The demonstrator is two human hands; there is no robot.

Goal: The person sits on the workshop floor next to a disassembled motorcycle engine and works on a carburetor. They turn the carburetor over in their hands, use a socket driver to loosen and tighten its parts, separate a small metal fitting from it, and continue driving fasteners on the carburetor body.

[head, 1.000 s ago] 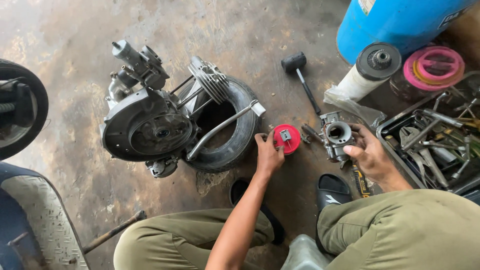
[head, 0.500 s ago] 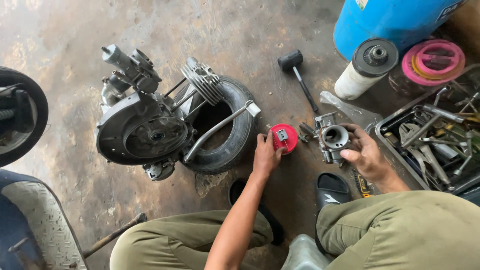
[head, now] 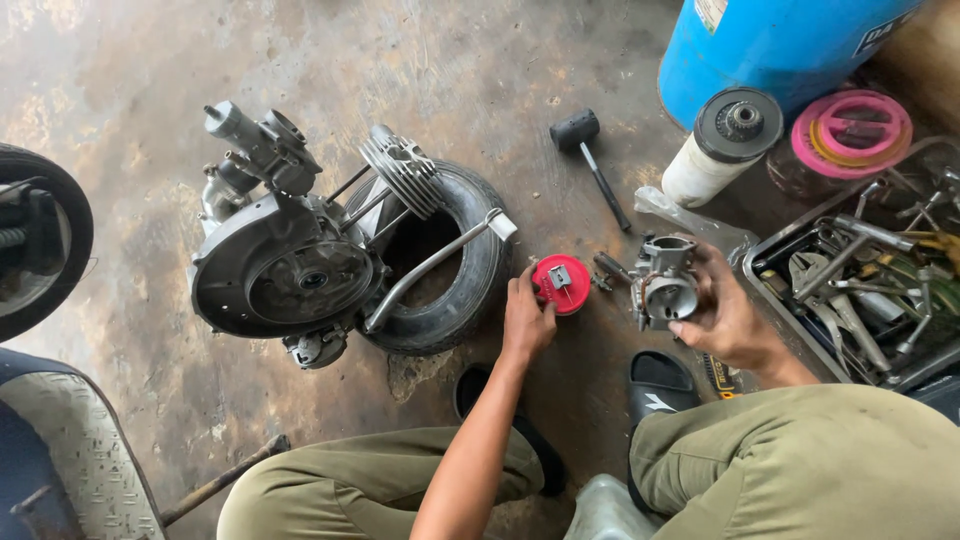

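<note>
Right hand (head: 735, 318) at centre right of the frame gripped a grey metal carburettor (head: 665, 283), fingers wrapped around its right side and thumb underneath, lifted off the floor and tilted so its open bore faced the camera, probably for inspection. Left hand (head: 525, 320) at centre rested on the floor against a small red round cap (head: 561, 283) with a little metal piece on top; fingers curled together at its left edge, likely steadying it as a parts dish. Whether they pinched it or only touched, could not tell.

Scooter engine (head: 285, 265) sat propped on a tyre (head: 470, 270) at left centre, presumably to keep it level and off the concrete. Black mallet (head: 590, 160) lay above the cap. Tool tray (head: 850, 290) at right edge, within reach.

Blue drum (head: 770, 45) cut off at top. Wheel (head: 45, 240) cut off at left edge. Small parts between cap and carburettor too small to identify. Tray contents a jumble, partly out of frame.
</note>
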